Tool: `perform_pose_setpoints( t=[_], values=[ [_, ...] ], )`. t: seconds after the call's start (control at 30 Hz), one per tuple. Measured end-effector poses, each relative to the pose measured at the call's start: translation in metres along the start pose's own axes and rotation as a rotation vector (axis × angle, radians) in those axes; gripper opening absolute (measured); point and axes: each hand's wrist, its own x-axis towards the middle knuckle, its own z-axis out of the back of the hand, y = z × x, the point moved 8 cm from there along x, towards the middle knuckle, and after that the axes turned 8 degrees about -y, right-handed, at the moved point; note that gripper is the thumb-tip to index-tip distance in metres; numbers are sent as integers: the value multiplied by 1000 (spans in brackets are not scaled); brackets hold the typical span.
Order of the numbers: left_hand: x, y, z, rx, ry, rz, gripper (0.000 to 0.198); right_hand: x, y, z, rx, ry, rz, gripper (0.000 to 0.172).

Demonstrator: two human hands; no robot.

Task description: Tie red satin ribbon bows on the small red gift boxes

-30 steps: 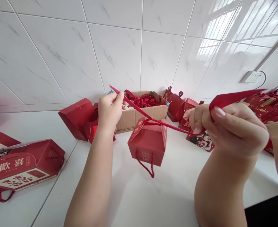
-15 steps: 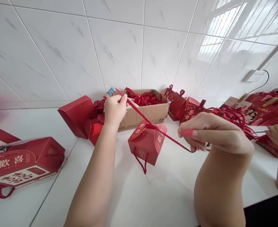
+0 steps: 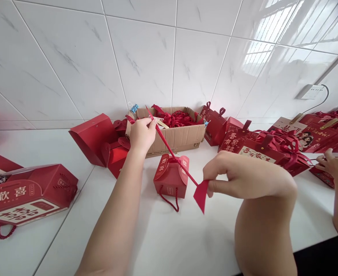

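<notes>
A small red gift box (image 3: 171, 178) with a twisted cord handle stands on the white table. Across its top a red ribbon (image 3: 164, 142) is knotted and pulled taut both ways. My left hand (image 3: 144, 135) is closed in a pinch on the upper end, in front of the cardboard box. To the right of the gift box, my right hand (image 3: 226, 178) pinches the other end between thumb and fingers, and the ribbon's pointed tip hangs below them.
A cardboard box (image 3: 176, 138) full of red ribbons stands against the tiled wall. Red boxes (image 3: 95, 140) lie at the left, and a larger red box (image 3: 27, 195) nearer me. Red gift bags (image 3: 261, 149) line the right, where another person's hands (image 3: 331, 165) work.
My right hand has moved left and turned, drawing the ribbon tight over the gift box. The gift box has straightened on the table. My left hand shifted slightly right.
</notes>
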Motion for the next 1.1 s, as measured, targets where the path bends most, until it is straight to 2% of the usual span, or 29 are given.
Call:
perform_pose_setpoints(
  t=[0.13,0.37,0.6,0.77,0.9,1.1],
  values=[
    [-2,1,-3,125,-46,-32,32,6,0,-14,-38,66,-95,25],
    [-2,5,-6,356,-108,-86,31,12,7,-29,-47,176,-103,24],
    [-7,13,-7,384,-178,-23,30,14,10,-29,-54,137,-95,24],
    [-9,16,-10,416,-200,12,29,17,19,-34,-9,182,-73,24],
    [-8,17,-11,409,-194,14,29,24,15,-53,-127,225,-122,34],
    [-8,16,-10,398,-193,14,30,32,24,-85,-229,319,-108,38]
  ],
)
